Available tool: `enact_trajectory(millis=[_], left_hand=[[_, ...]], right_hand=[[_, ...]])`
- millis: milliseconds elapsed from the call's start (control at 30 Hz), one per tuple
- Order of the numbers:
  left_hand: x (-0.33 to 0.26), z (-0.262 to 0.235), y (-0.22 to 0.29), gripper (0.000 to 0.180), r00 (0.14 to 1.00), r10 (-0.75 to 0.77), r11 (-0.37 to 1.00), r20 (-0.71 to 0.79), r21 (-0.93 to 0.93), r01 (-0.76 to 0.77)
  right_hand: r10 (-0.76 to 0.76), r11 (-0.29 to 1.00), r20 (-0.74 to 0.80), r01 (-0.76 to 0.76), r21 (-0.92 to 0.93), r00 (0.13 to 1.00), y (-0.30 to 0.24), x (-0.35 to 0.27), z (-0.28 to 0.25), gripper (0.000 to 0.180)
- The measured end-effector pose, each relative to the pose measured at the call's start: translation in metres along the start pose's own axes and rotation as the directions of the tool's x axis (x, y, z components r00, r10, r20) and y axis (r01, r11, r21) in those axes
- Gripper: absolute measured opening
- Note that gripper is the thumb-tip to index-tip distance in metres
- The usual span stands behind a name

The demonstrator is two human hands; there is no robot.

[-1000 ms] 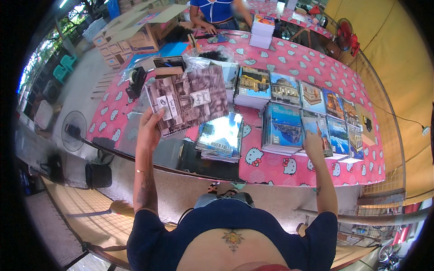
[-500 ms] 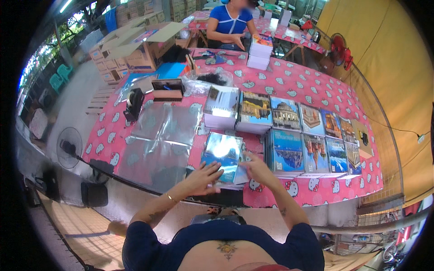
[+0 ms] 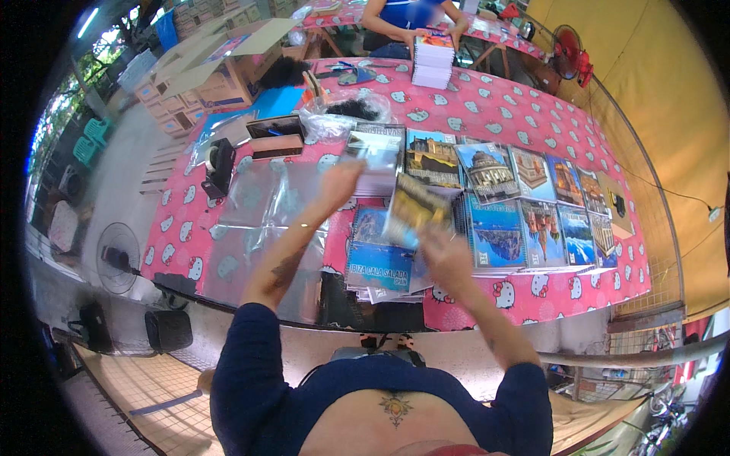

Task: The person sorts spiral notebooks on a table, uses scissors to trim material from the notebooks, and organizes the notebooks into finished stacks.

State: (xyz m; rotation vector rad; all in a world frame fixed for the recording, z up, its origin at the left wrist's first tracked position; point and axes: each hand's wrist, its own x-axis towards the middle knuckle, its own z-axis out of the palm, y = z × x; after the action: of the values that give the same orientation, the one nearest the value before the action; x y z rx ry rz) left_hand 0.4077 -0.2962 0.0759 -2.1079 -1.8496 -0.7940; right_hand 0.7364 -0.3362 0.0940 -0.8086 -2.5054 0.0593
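Note:
A spiral notebook with a yellow building on its cover (image 3: pixel 418 207) is tilted above the table, its lower edge pinched by my right hand (image 3: pixel 445 254). My left hand (image 3: pixel 342 182), blurred by motion, meets the near left corner of the pale waterfall notebook (image 3: pixel 372 148) on the back left stack; its fingers are too smeared to read. Below lies a small pile topped by a blue seaside notebook (image 3: pixel 378 254). To the right, several stacks stand in two rows, among them a domed-building notebook (image 3: pixel 487 171) and a blue one (image 3: pixel 498 235).
Clear plastic sheets (image 3: pixel 262 201) lie left, beside a black tape dispenser (image 3: pixel 219 167) and an open box (image 3: pixel 275 137). Across the pink table (image 3: pixel 517 114), another person's hands hold a notebook stack (image 3: pixel 433 64). Cartons (image 3: pixel 228 80) stand back left; a red fan (image 3: pixel 569 57) back right.
Both hands have left the front pile. The left reached forward to the waterfall stack; the right now holds up the yellow-building notebook. The other person's hands moved onto their stack.

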Motion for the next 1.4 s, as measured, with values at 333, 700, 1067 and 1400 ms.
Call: enact_trajectory(millis=[333, 700, 1067, 1400], left_hand=[[-0.15, -0.07, 0.172, 0.052, 0.871, 0.15, 0.987, 0.467, -0.12, -0.106], [0.127, 0.106, 0.242, 0.072, 0.872, -0.411, 0.89, 0.265, -0.09, 0.447], [0.158, 0.153, 0.183, 0.079, 0.764, -0.526, 0.666, 0.374, -0.378, 0.643], [0.104, -0.098, 0.079, 0.055, 0.744, -0.476, 0.757, -0.469, -0.649, 0.075]], right_hand=[[0.338, 0.927, -0.193, -0.291, 0.238, 0.921, 0.138, 0.004, -0.02, 0.029], [0.784, 0.563, -0.039, -0.736, -0.375, 0.619, 0.332, 0.02, -0.056, 0.091], [0.659, -0.126, 0.197, -0.152, 0.98, 0.726, 0.35, 0.012, -0.128, 0.064], [0.311, 0.666, 0.168, -0.341, 0.663, 0.935, 0.041, -0.056, 0.005, 0.073]])
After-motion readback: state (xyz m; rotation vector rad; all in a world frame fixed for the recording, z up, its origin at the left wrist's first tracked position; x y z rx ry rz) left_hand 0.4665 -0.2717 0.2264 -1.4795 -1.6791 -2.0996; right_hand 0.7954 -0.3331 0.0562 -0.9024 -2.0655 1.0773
